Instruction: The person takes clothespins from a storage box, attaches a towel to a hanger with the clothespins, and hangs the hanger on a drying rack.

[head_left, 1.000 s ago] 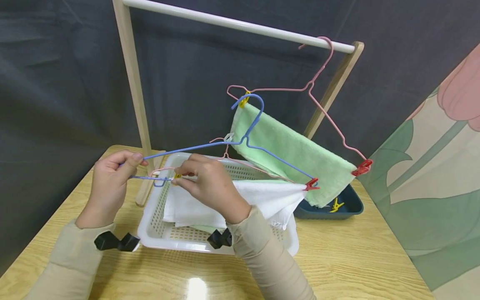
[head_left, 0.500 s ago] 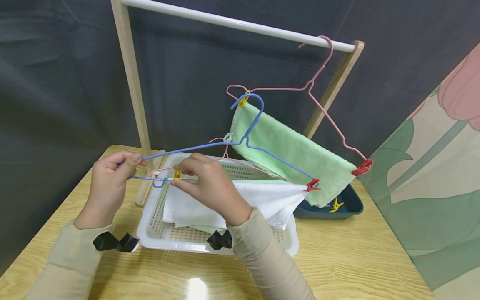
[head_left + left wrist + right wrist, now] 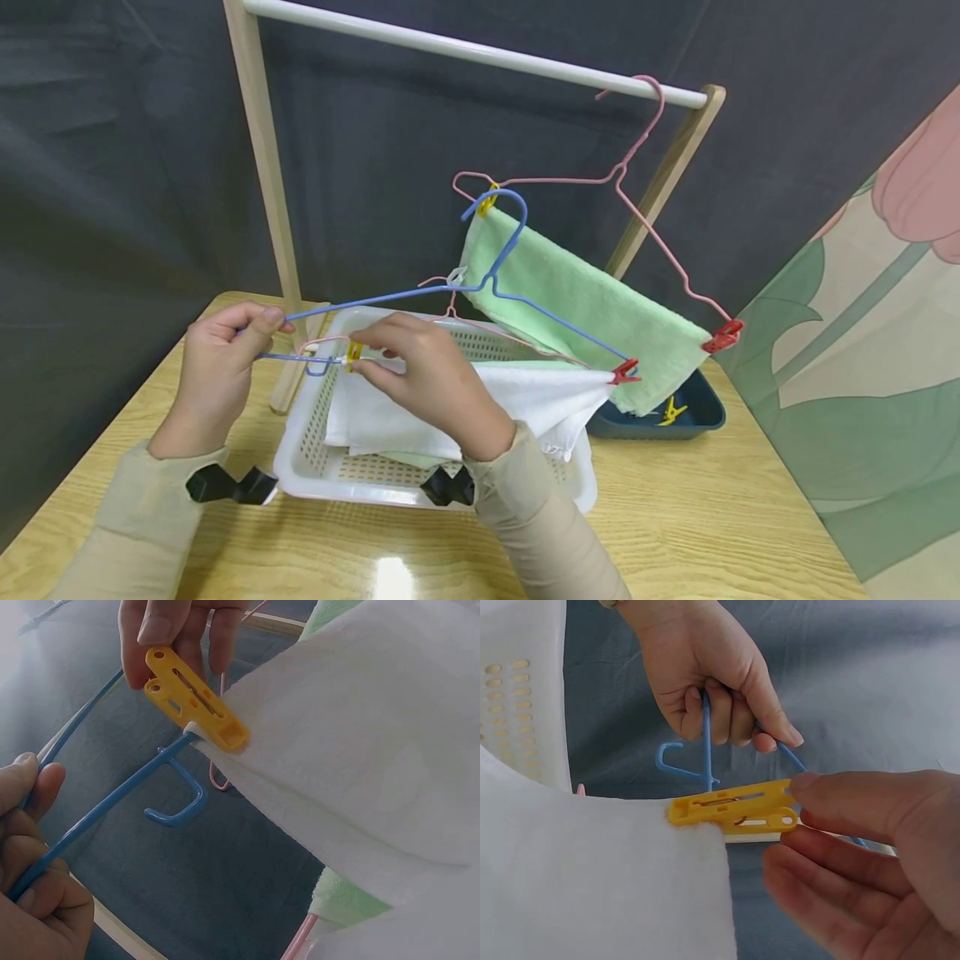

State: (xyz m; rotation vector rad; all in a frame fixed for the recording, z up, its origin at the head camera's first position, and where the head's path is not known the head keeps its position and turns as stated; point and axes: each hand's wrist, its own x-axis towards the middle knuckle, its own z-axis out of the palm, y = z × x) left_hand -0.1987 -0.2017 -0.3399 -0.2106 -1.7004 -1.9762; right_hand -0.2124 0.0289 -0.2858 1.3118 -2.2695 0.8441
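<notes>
My left hand (image 3: 217, 375) grips the left end of a blue hanger (image 3: 382, 296), its fingers curled round the wire. A white towel (image 3: 525, 392) hangs along the hanger's lower bar. At the towel's left corner, a yellow clothespin (image 3: 196, 701) bites the cloth and the bar. The thumb and fingertips of my right hand (image 3: 435, 375) are at the clothespin's handle ends, lightly pinching them. A red clothespin (image 3: 626, 371) fastens the towel's right corner to the hanger.
Beneath is a white plastic basket (image 3: 288, 467) with pink hangers and cloth. Behind, a green towel (image 3: 570, 292) hangs from a pink hanger (image 3: 648, 137) on the rack's white rail (image 3: 465, 52). A dark blue bin (image 3: 693, 429) with clothespins stands to the right.
My right hand has shifted slightly right, its fingers loosening so that more of the yellow clothespin shows. The left hand and blue hanger stay put.
</notes>
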